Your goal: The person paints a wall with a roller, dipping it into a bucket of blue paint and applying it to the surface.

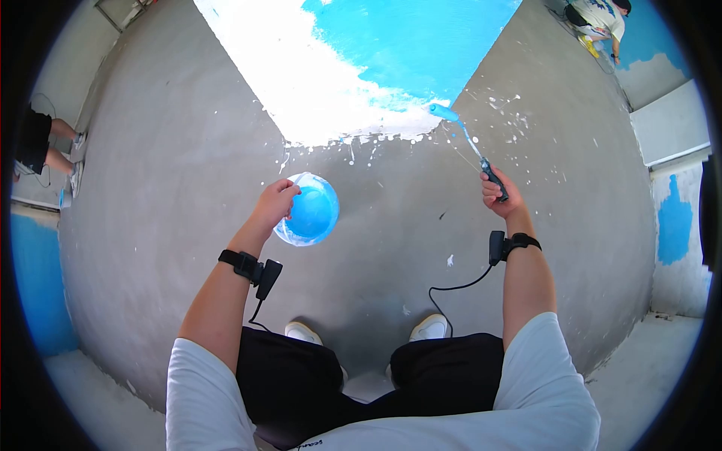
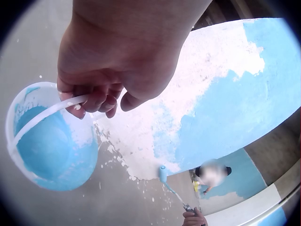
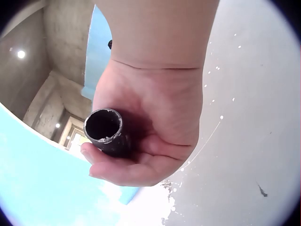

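**Roller at the paint line, bucket hanging from the other hand**

The right hand (image 1: 498,192) is curling tight around the black handle (image 3: 106,132) of the roller (image 1: 444,113), fingers wrapped all the way round, and it is holding the tool out at arm's length. The blue roller head is sitting right at the edge where the blue paint (image 1: 406,45) is meeting the white patch (image 1: 301,83) on the grey surface (image 1: 180,173).

Over on the other side, the left hand (image 1: 276,203) is hooking its fingers (image 2: 89,101) around the thin white bail (image 2: 44,115) of the bucket (image 1: 310,210). The bucket is hanging just beside that hand, well apart from the roller, and it is showing blue paint inside, with blue smears up its white wall.

White spatter (image 1: 504,113) is dotting the grey near the roller. Two white shoes (image 1: 429,327) are standing below. Another person (image 1: 598,19) is crouching at the far right, and someone's legs (image 1: 53,146) are showing at the left edge.
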Motion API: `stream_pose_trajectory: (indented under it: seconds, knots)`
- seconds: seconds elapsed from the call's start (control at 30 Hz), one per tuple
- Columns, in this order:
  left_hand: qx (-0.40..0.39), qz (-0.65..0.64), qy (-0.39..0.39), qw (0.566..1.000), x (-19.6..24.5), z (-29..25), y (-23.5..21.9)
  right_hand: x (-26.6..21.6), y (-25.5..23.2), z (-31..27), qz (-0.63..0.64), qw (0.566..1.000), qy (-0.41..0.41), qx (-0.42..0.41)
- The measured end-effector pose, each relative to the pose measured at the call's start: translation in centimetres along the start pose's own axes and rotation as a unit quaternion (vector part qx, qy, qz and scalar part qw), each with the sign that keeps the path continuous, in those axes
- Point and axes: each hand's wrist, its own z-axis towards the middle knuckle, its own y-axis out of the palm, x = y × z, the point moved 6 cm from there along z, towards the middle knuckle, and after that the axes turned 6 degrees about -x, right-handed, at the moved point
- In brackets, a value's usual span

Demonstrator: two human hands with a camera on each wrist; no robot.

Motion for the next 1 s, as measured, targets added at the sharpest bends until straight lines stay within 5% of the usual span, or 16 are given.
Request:
stream_pose_trajectory:
  seconds: [0.53, 1.0]
  knots:
    - [0.008, 0.014, 0.002, 1.000, 0.1, -0.3, 0.1, 1.2, 0.0, 0.8, -0.049, 0.998, 0.012, 0.043]
    - [-0.022, -0.021, 0.000, 1.000, -1.2, 0.1, 0.0, 0.4, -3.2, -9.0, -0.229, 0.950, 0.104, 0.185]
